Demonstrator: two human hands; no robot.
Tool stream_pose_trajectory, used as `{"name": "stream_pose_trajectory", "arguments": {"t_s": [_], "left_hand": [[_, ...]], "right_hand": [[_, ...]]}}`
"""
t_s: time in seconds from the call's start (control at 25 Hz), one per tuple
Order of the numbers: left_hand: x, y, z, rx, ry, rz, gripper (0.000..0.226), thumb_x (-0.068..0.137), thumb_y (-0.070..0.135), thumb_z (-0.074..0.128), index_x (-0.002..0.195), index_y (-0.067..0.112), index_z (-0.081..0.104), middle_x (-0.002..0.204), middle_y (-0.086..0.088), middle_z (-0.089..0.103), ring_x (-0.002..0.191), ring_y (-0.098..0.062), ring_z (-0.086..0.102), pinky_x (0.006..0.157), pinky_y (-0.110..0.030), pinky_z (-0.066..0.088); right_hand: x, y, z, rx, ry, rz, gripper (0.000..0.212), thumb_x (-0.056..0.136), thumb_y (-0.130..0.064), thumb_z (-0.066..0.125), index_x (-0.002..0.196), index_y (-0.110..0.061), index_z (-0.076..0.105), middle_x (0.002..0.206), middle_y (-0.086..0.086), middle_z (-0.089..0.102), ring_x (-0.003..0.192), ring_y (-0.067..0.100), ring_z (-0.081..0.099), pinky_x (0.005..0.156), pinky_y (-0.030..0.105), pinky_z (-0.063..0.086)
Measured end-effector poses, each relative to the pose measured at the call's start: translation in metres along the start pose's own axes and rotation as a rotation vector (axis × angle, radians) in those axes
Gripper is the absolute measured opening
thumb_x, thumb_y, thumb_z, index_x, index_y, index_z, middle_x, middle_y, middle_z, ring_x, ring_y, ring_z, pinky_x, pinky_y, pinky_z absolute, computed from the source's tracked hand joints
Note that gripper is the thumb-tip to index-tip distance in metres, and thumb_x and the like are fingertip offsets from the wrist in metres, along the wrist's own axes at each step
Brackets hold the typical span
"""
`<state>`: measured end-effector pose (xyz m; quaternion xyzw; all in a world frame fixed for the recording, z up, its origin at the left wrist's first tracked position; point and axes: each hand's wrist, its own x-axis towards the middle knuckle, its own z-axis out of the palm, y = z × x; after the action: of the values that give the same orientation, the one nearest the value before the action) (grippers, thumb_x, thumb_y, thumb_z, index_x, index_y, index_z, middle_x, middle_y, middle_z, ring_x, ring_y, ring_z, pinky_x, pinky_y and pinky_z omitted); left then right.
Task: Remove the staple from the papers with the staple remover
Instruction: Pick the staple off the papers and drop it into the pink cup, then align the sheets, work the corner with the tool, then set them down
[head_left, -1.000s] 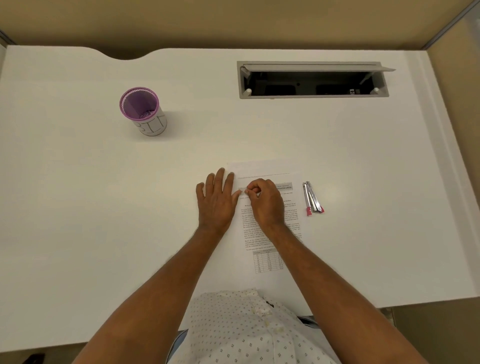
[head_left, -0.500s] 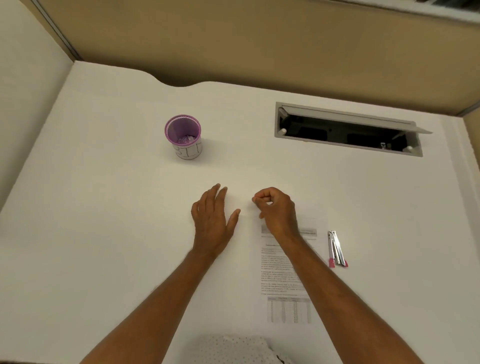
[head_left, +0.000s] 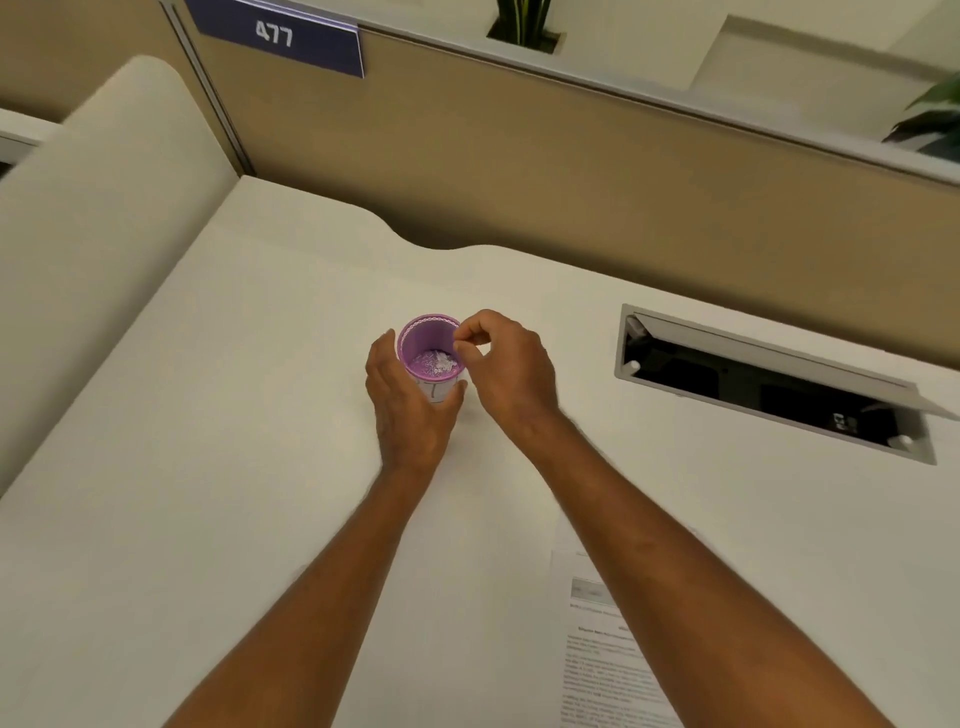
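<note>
A purple mesh cup (head_left: 423, 338) stands on the white desk (head_left: 260, 415), with several small metal bits lying in its bottom. My left hand (head_left: 408, 405) wraps around the cup's near and left side. My right hand (head_left: 506, 364) hovers at the cup's right rim, thumb and forefinger pinched together over the opening; whatever is pinched is too small to make out. The printed papers (head_left: 602, 649) lie at the lower right, partly under my right forearm. The staple remover is out of view.
An open grey cable hatch (head_left: 769, 384) is set into the desk at the right. A tan partition (head_left: 519, 171) with a blue "477" sign (head_left: 275, 36) rises behind the desk, and a cream panel (head_left: 78, 234) borders the left side.
Both hands left the papers and moved up and left to the purple cup. My left hand has taken hold of the cup, and my right hand kept its pinch. The camera tilted upward.
</note>
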<state>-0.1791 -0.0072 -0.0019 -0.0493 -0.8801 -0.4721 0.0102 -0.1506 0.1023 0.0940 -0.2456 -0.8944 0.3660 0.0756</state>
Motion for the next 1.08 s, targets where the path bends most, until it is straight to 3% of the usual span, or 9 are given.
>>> {"name": "stream_pose_trajectory", "arguments": {"t_s": [0.2,0.32,0.4,0.48,0.6,0.76,0.92,1.0,1.08], "left_hand": [[0.008,-0.007,0.009,-0.170,-0.073,-0.034,0.095,0.079,0.054,0.075,0.155,0.015,0.032,0.156,-0.010,0.045,0.139,-0.027,0.049,0.112,-0.046,0.050],[0.009,-0.011,0.010,-0.258,-0.096,-0.061,0.107,0.075,0.083,0.060,0.154,0.017,0.034,0.155,-0.008,0.046,0.138,-0.024,0.049,0.114,-0.039,0.047],[0.010,-0.013,0.010,-0.263,-0.103,-0.072,0.111,0.072,0.089,0.054,0.154,0.017,0.034,0.155,-0.008,0.046,0.138,-0.024,0.049,0.114,-0.036,0.046],[0.011,-0.011,0.009,-0.210,-0.093,-0.056,0.100,0.078,0.071,0.067,0.154,0.016,0.034,0.155,-0.009,0.046,0.138,-0.025,0.049,0.114,-0.041,0.048],[0.002,-0.007,0.005,-0.058,-0.025,0.000,0.098,0.079,0.041,0.083,0.156,0.012,0.030,0.157,-0.013,0.042,0.142,-0.029,0.044,0.113,-0.040,0.046],[-0.052,0.007,0.004,0.070,0.070,-0.025,0.086,0.086,0.030,0.080,0.154,0.009,0.032,0.159,-0.017,0.038,0.145,-0.034,0.039,0.116,-0.050,0.041],[-0.157,0.019,0.018,0.122,-0.243,0.183,0.067,0.095,0.035,0.064,0.153,0.016,0.037,0.163,-0.011,0.036,0.149,-0.030,0.035,0.121,-0.050,0.028],[-0.207,0.019,0.024,0.171,-0.455,0.325,0.064,0.097,0.039,0.058,0.154,0.019,0.036,0.167,-0.007,0.029,0.152,-0.026,0.030,0.124,-0.046,0.022],[-0.243,0.014,0.028,0.244,-0.564,0.435,0.062,0.098,0.039,0.057,0.153,0.018,0.038,0.168,-0.009,0.028,0.151,-0.028,0.031,0.124,-0.050,0.027]], "right_hand": [[0.016,-0.001,0.017,-0.123,-0.073,-0.025,0.029,0.100,-0.032,0.063,0.125,-0.020,0.067,0.125,0.001,0.071,0.107,0.021,0.069,0.091,0.029,0.057],[0.018,0.001,0.020,-0.092,-0.046,-0.014,0.028,0.101,-0.031,0.062,0.126,-0.019,0.068,0.125,0.002,0.072,0.107,0.020,0.069,0.090,0.028,0.057],[0.015,0.002,0.019,-0.051,-0.016,-0.005,0.026,0.101,-0.031,0.063,0.123,-0.020,0.069,0.123,0.000,0.073,0.103,0.018,0.069,0.086,0.024,0.057],[0.009,0.004,0.016,0.038,0.027,0.010,0.020,0.100,-0.029,0.065,0.117,-0.021,0.070,0.118,-0.002,0.073,0.096,0.012,0.067,0.080,0.018,0.056],[-0.018,0.019,0.002,0.245,0.108,0.078,0.010,0.099,-0.025,0.066,0.108,-0.025,0.071,0.106,-0.011,0.074,0.086,0.012,0.070,0.076,0.024,0.061],[-0.098,0.073,-0.021,0.352,0.224,0.187,0.009,0.100,-0.022,0.065,0.107,-0.027,0.069,0.108,-0.013,0.070,0.089,0.007,0.068,0.074,0.015,0.056],[-0.195,0.142,-0.036,0.233,0.290,0.311,0.014,0.101,-0.019,0.063,0.110,-0.030,0.065,0.116,-0.013,0.064,0.095,0.005,0.066,0.076,0.020,0.058],[-0.237,0.173,-0.046,0.140,0.308,0.349,0.018,0.100,-0.016,0.063,0.114,-0.027,0.065,0.119,-0.013,0.060,0.105,0.009,0.063,0.086,0.028,0.059],[-0.270,0.197,-0.056,0.021,0.348,0.329,0.025,0.095,-0.011,0.065,0.117,-0.023,0.064,0.122,-0.011,0.060,0.116,0.010,0.057,0.099,0.035,0.054]]}}
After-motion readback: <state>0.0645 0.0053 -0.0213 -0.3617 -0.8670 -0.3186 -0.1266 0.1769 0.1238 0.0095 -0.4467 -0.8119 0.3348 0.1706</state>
